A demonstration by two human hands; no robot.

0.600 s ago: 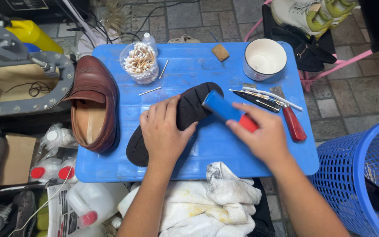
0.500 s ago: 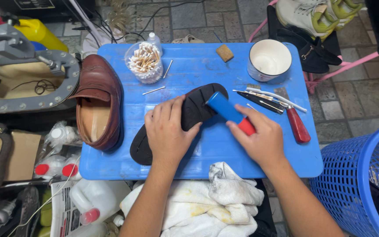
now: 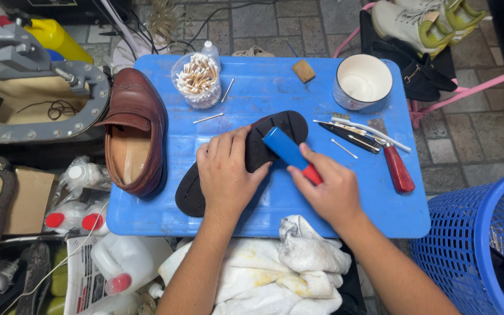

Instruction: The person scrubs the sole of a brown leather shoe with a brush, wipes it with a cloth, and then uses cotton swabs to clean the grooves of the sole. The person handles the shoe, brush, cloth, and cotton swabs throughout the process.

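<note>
The left hand [image 3: 227,175] presses flat on the black sole [image 3: 246,157], which looks light and bendy. The right hand [image 3: 328,189], at 3 o'clock, squeezes the blue tool [image 3: 287,149].

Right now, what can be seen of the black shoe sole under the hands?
The black sole lies flat on the blue table, running slantwise from its near-left heel end to its far-right toe end. It looks like matte rubber, with faint tread marks near the toe. The left hand presses down on its middle, hiding that part. The right hand holds a blue tool with a red end whose blue tip rests on the sole near the toe. A brown leather shoe lies apart, to its left.
</note>
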